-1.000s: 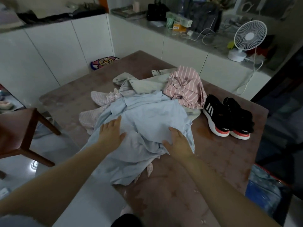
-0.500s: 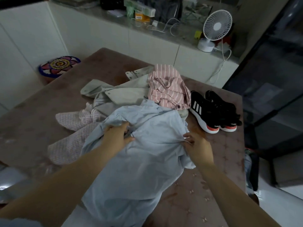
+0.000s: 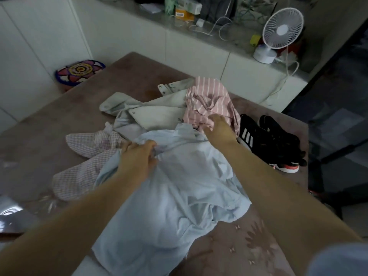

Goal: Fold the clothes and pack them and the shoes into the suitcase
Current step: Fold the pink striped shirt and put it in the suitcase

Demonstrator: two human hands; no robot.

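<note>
A crumpled light blue shirt [image 3: 169,196] lies on the brown table [image 3: 59,116] in front of me, hanging over the near edge. My left hand [image 3: 139,156] is shut on a fold of it near the collar. My right hand [image 3: 217,130] reaches past the collar, fingers stretched flat against the edge of a pink striped shirt [image 3: 209,96]. A pale grey jacket [image 3: 157,114] lies behind the blue shirt and a pink checked garment [image 3: 85,170] to its left. A pair of black sneakers [image 3: 274,142] stands at the right. No suitcase is in view.
A white counter behind the table carries a white desk fan [image 3: 278,34], cables and boxes. A round patterned cushion [image 3: 79,71] sits beyond the table's far left corner. The table's right edge drops to a dark floor.
My right hand has let go of the blue shirt's right side and moved forward to the collar by the pink striped shirt. My left hand keeps its hold on the shirt.
</note>
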